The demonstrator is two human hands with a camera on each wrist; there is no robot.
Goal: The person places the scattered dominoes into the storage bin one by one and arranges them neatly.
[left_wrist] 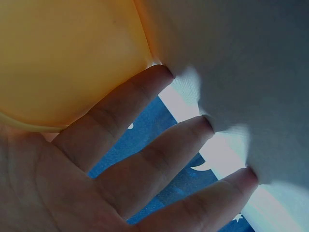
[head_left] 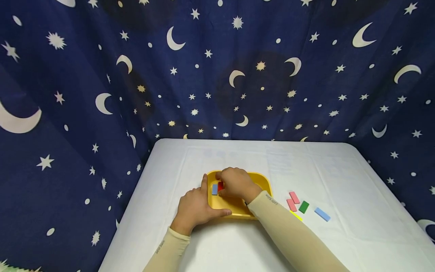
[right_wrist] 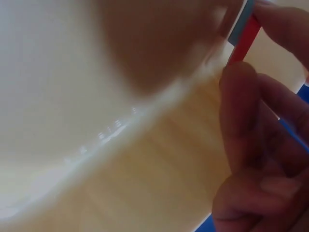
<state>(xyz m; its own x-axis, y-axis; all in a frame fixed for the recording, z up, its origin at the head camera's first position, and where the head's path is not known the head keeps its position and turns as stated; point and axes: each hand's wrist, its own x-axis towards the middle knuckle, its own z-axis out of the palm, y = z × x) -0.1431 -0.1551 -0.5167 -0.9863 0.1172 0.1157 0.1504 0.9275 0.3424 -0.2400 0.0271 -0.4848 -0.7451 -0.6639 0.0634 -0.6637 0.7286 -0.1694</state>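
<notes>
A yellow tray [head_left: 234,216] stands on the white table. Inside it, near the left wall, a blue block [head_left: 215,189] lies beside a red block [head_left: 220,186]. My right hand [head_left: 238,183] reaches into the tray and pinches the red block [right_wrist: 245,41] between thumb and finger, right against the blue block [right_wrist: 240,24]. My left hand [head_left: 195,206] rests at the tray's front left corner, its thumb along the front rim and its index finger along the left side. In the left wrist view, straight, spread fingers [left_wrist: 159,162] reach down beside the tray to the table.
To the right of the tray lie two pink blocks [head_left: 291,205], a green block [head_left: 304,206], a blue block [head_left: 322,214] and a yellow block [head_left: 296,215], which the right sleeve partly hides. A dark blue curtain [head_left: 217,94] with moons and stars hangs behind the table [head_left: 360,177].
</notes>
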